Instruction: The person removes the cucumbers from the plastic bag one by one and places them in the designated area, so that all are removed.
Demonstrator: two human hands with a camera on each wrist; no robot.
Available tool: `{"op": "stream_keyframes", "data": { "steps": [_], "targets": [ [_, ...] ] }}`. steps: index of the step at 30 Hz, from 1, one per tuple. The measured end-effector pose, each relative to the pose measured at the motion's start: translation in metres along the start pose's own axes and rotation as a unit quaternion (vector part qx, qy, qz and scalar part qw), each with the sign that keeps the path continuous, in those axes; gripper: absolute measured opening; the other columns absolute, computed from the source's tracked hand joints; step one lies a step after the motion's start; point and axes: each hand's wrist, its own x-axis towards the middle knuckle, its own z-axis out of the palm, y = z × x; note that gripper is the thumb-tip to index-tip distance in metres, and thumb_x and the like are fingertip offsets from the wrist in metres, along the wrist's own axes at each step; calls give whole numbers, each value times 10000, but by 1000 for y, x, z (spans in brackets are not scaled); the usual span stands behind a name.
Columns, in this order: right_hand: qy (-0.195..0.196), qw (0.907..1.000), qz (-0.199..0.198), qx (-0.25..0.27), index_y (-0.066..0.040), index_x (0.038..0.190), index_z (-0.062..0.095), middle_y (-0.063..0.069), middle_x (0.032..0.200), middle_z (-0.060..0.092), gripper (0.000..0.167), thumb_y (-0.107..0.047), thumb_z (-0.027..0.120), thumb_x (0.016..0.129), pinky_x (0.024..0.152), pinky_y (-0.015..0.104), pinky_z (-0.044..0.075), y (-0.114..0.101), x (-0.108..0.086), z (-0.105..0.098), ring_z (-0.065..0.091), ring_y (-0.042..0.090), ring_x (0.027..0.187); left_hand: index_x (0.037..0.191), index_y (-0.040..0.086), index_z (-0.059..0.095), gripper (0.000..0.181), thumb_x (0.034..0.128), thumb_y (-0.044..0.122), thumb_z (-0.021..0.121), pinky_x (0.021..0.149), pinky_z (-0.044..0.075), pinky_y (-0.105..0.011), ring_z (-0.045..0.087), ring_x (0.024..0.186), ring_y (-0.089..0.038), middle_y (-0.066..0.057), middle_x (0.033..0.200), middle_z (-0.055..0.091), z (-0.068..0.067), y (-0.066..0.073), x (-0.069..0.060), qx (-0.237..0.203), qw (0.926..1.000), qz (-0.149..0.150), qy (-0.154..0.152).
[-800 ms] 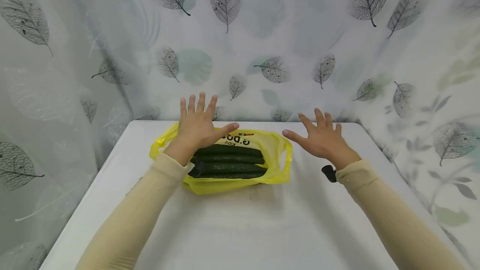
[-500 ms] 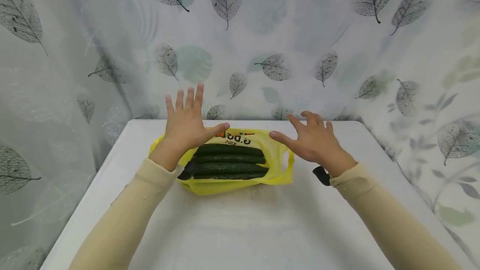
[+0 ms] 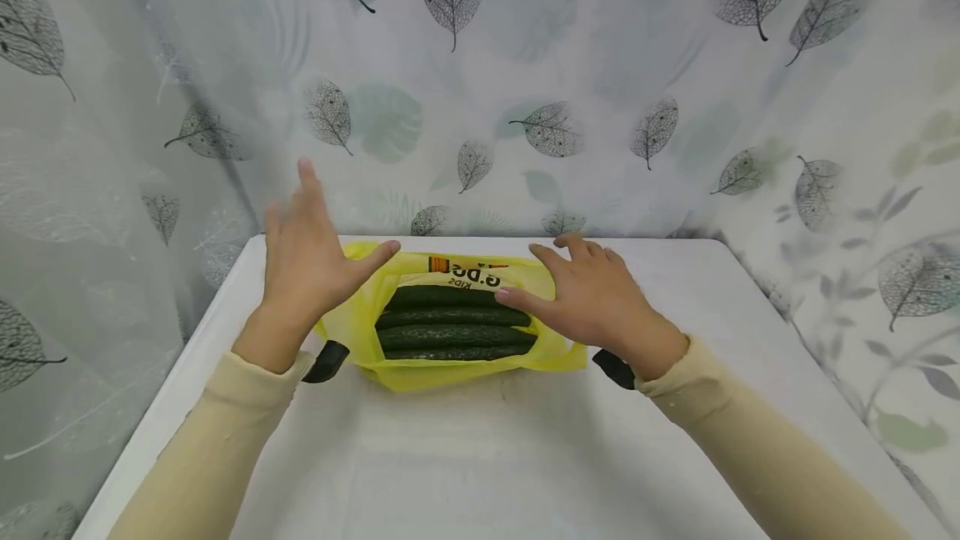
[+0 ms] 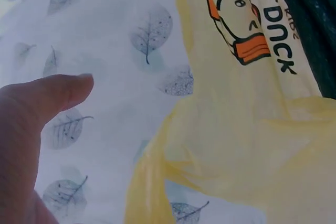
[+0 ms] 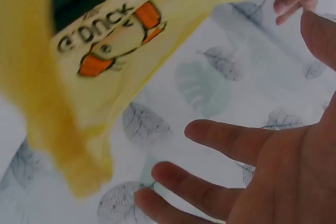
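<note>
A yellow plastic bag with a printed duck and lettering lies with its mouth open on the white table. Several dark green cucumbers lie side by side in it. My left hand, fingers spread and slightly blurred, is over the bag's left end and holds nothing. Over the right end hovers my right hand, its fingers apart and slightly bent, also holding nothing. In the right wrist view a gap shows between the fingers and the bag. The left wrist view has the thumb apart from the bag.
The white table extends toward me in front of the bag. A leaf-patterned curtain hangs behind the table and along both sides. Each wrist carries a small black camera, such as the left one.
My left hand has moved left, uncovering more of the bag's left end. My right hand has moved left, from beside the bag to over its right end, and its fingers have bent a little.
</note>
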Motion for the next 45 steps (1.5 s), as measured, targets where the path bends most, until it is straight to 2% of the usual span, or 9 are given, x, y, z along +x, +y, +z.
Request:
{"op": "stream_keyframes", "data": {
  "steps": [9, 12, 15, 20, 27, 33, 40, 43, 45],
  "targets": [
    [-1104, 9846, -616, 1206, -204, 1576, 348, 104, 1548, 362, 964, -722, 652, 822, 1068, 518, 377, -23, 10, 1, 422, 298, 1366, 1594, 149, -178, 1303, 787, 714, 676, 1177, 83, -585, 434, 1326, -472, -272, 1472, 465, 2, -20, -17, -388, 9964, -684, 304],
    [-1262, 9782, -738, 1472, -193, 1576, 339, 77, 1531, 384, 960, -672, 694, 824, 1063, 493, 384, -28, 13, 2, 433, 266, 1358, 1619, 99, -42, 1241, 800, 722, 653, 966, 394, -566, 579, 1011, -483, -275, 1297, 590, 4, -26, -26, -294, 9956, -835, 315],
    [-1356, 9729, -852, 1665, -179, 1572, 342, 73, 1522, 409, 955, -621, 734, 821, 1060, 473, 390, -32, 18, 4, 440, 256, 1357, 1613, 72, 112, 1157, 816, 739, 619, 683, 426, -523, 563, 758, -424, -268, 1157, 633, 5, -31, -35, -221, 9950, -953, 211],
    [-1560, 9563, -856, 2319, -185, 1549, 359, 62, 1523, 424, 938, -492, 825, 795, 1035, 431, 429, -34, 30, 9, 493, 259, 1326, 1607, 79, 195, 1154, 791, 778, 617, 870, 420, -579, 570, 1084, -465, -235, 1397, 548, 5, -38, -49, -582, 9897, -1309, -36],
    [-1995, 9107, -610, 3566, -147, 1505, 380, 82, 1412, 508, 839, -327, 839, 827, 973, 378, 490, -33, 43, 22, 553, 294, 1263, 1616, 70, 164, 1188, 785, 770, 644, 1040, 315, -630, 391, 1357, -470, -146, 1581, 378, 18, -49, -65, -1253, 9776, -1571, -626],
    [-2140, 8935, -582, 3904, -157, 1495, 403, 27, 1277, 617, 734, -324, 780, 889, 986, 382, 476, -34, 50, 31, 608, 217, 1185, 1634, 165, 80, 1135, 824, 494, 802, 1106, 344, -512, 352, 1427, -321, -67, 1608, 337, 48, -49, -81, -2966, 9361, -1879, -187],
    [-1900, 8908, -782, 4053, -132, 1449, 474, 27, 1226, 643, 671, -287, 792, 879, 959, 368, 493, -39, 59, 42, 622, 206, 1142, 1595, 178, 194, 998, 831, 79, 828, 1000, 456, -255, 469, 1336, -235, -61, 1487, 438, 81, -38, -98, -5127, 8243, -2150, 1068],
    [-1839, 8968, -739, 3956, -124, 1424, 515, 23, 1200, 654, 648, -288, 805, 868, 939, 362, 502, -41, 62, 49, 622, 206, 1127, 1523, 131, 298, 878, 825, 43, 824, 920, 481, -183, 514, 1247, -224, -76, 1392, 482, 92, -31, -102, -5320, 8112, -2197, 1036],
    [-1839, 9038, -688, 3802, -129, 1417, 531, 21, 1197, 659, 643, -309, 807, 865, 931, 362, 504, -42, 64, 53, 616, 201, 1123, 1468, 104, 344, 820, 811, 14, 826, 892, 486, -175, 526, 1194, -218, -88, 1346, 494, 99, -26, -104, -5231, 8174, -2230, 922]
  ]
}}
